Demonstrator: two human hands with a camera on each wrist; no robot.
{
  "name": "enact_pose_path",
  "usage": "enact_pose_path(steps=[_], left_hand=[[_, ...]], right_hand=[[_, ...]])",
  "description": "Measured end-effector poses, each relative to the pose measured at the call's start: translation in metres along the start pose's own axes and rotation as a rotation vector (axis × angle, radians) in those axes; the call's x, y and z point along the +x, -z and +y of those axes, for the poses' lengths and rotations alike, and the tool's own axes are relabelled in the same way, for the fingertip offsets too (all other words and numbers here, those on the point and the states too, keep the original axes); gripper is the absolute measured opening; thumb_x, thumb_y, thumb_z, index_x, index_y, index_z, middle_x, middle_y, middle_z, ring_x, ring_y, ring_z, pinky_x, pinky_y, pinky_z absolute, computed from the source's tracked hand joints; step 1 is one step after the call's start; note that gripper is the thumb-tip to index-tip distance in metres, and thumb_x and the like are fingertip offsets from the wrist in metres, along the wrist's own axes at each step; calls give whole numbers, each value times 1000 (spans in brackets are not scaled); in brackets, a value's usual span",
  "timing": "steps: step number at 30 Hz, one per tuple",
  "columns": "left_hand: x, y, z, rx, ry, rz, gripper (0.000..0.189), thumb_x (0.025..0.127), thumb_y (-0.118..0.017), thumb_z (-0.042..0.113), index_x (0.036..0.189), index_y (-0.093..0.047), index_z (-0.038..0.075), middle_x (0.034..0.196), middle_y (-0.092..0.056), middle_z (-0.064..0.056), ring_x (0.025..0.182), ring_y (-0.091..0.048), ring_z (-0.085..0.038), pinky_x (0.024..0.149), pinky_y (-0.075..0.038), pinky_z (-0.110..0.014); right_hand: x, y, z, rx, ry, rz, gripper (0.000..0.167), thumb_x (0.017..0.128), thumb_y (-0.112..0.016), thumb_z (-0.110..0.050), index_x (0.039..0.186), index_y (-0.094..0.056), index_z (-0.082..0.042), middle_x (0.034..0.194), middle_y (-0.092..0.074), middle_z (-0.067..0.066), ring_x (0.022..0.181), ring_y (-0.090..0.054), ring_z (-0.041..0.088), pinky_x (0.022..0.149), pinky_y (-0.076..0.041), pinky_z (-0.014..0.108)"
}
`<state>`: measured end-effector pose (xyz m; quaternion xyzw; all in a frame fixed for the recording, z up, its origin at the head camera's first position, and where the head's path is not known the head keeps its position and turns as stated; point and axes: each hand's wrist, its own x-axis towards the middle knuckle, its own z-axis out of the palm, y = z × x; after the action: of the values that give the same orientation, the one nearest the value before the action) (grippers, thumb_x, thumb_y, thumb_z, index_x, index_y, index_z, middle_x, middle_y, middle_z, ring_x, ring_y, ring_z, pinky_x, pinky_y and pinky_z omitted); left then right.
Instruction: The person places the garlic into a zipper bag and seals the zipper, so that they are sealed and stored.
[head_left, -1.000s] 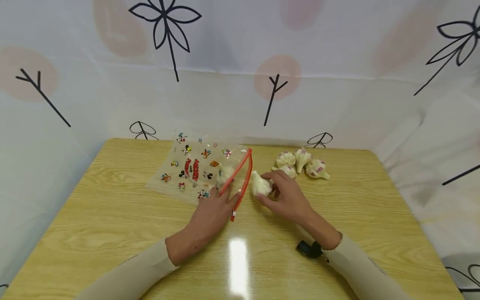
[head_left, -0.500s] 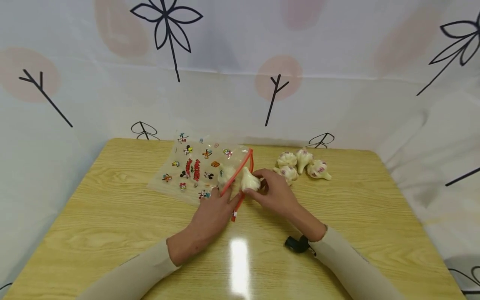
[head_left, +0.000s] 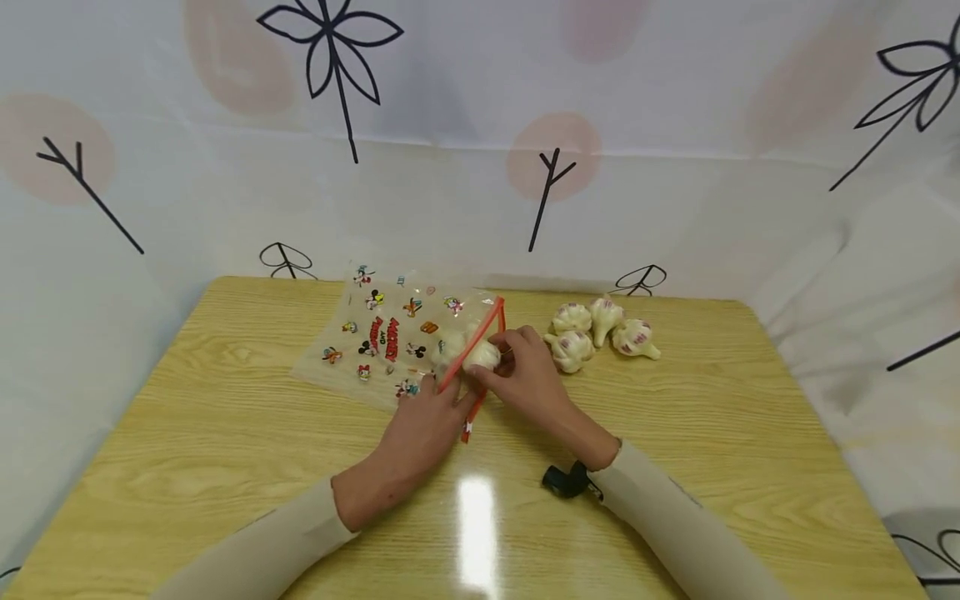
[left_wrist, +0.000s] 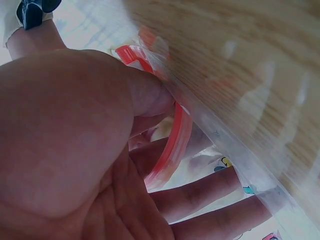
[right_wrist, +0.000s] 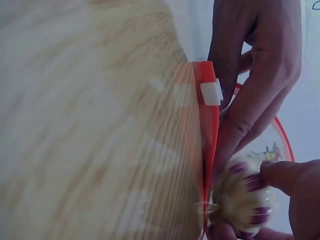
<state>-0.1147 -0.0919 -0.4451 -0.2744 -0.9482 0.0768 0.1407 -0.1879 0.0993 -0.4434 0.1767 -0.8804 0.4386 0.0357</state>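
While your left hand (head_left: 426, 427) spreads its fingers at the mouth of the zip bag (head_left: 378, 367), your right hand (head_left: 531, 373) pinches the garlic bulb (head_left: 482, 357) mid-frame, best held round its sides: probably light, firm, papery-slick.

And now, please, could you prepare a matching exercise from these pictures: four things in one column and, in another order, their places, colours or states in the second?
Things
1. Left hand
2. Right hand
3. Zip strip
4. Group of four garlic bulbs

Places, colours or states
A. red
B. on the table, to the right of the clear bag
C. holds a garlic bulb at the bag's mouth
D. touches the bag's edge, holding no garlic

Right pairs: 1-D, 2-C, 3-A, 4-B.
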Motion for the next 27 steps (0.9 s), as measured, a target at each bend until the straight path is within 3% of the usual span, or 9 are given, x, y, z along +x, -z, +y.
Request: enact_pose_path(steps=[6,10,14,17,21,27], left_hand=[[0,-1,0,6,-9,40,52,102,-71,10,151,-59,20,132,-63,-12,95,-65,-38,49,-59,-39],[-1,-2,0,8,-11,45,49,102,-70,11,149,-61,21,127,-64,-11,94,-64,-36,49,-59,-40],[-1,-2,-1,2,-5,23,46,102,-70,10,146,-63,22,130,-64,-9,96,-64,-37,50,-59,-40],[-1,-2,-2,-7,-5,28,39,102,-70,10,140,-66,19,130,-64,-10,96,-65,-37,49,-59,-41],[-1,-3,-2,-6,-11,53,33,102,-69,10,135,-69,16,129,-66,-12,94,-65,-37,49,-59,-42],[0,-2,-2,5,-18,41,38,103,-69,12,140,-67,19,127,-67,-11,92,-64,-36,48,-59,-40]], right_hand=[[5,-7,-2,48,-27,43,49,84,-93,-28,106,-58,-2,102,-60,11,85,-70,19,72,-61,30],[8,-12,-3,66,-28,38,40,86,-92,-23,96,-59,-3,98,-60,10,85,-69,20,71,-61,29],[7,-14,-4,68,29,-31,26,91,-86,-16,104,-70,0,105,-68,13,95,-73,25,81,-63,33],[6,-14,-4,14,103,-70,25,94,-82,-13,113,-75,1,110,-73,15,99,-73,28,87,-61,40],[4,-12,-4,-54,176,-73,25,92,-80,-8,116,-77,1,112,-74,15,99,-70,29,87,-59,45],[-3,-4,-1,-72,207,-54,27,89,-79,-4,115,-76,0,111,-71,12,99,-70,31,88,-60,46]])
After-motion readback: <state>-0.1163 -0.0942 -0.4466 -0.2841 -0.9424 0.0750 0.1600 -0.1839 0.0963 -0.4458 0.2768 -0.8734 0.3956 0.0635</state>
